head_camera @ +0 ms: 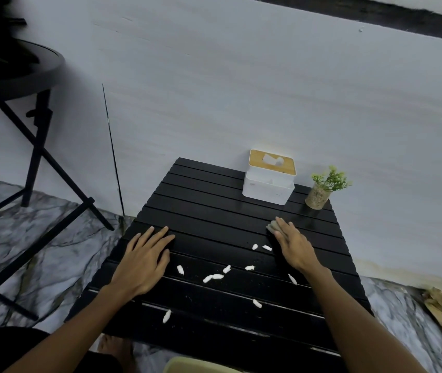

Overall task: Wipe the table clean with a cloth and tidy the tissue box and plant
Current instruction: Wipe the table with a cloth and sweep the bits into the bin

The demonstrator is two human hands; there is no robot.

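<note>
Black slatted table (201,211) carries white scraps (215,276); tissue box (269,177) and plant (323,188) stand far right. Left hand (141,258) lies flat, fingers spread. Right hand (293,244) presses what seems a cloth (272,226), fingers together.

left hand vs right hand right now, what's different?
The left hand lies flat and bare on the black table, near its left edge; the right hand presses a cloth, near the plant. The left fingers spread; the right ones lie closer together. Both are palm down, with white scraps between them.
</note>
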